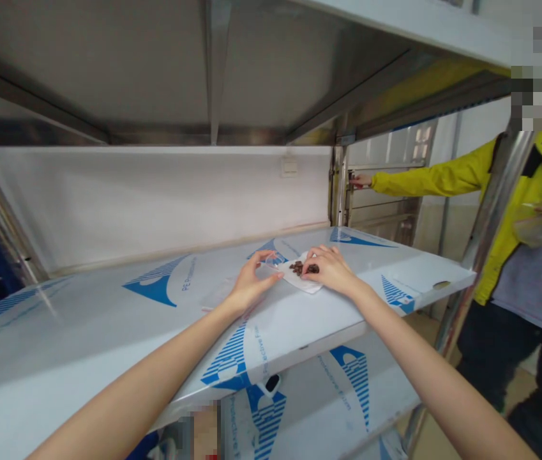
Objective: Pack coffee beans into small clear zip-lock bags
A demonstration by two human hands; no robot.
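My left hand [251, 281] is curved around the mouth of a clear plastic bag [220, 294], thumb and forefinger spaced apart at its edge. The bag is see-through, so its outline is hard to follow. Just to the right lies a small white sheet of paper [311, 286] bearing a heap of small dark brown pieces [296, 268]. Over that heap, my right hand [331, 269] has its fingertips pinched together on some of the pieces. Which pieces it grips is partly hidden by the fingers.
The metal shelf [146, 326] is covered in printed protective film; another shelf [309, 390] lies below and one [156, 76] overhead. A white object with a dark face [272, 384] sits underneath. At right, a person in a yellow jacket [433, 179] reaches toward a door.
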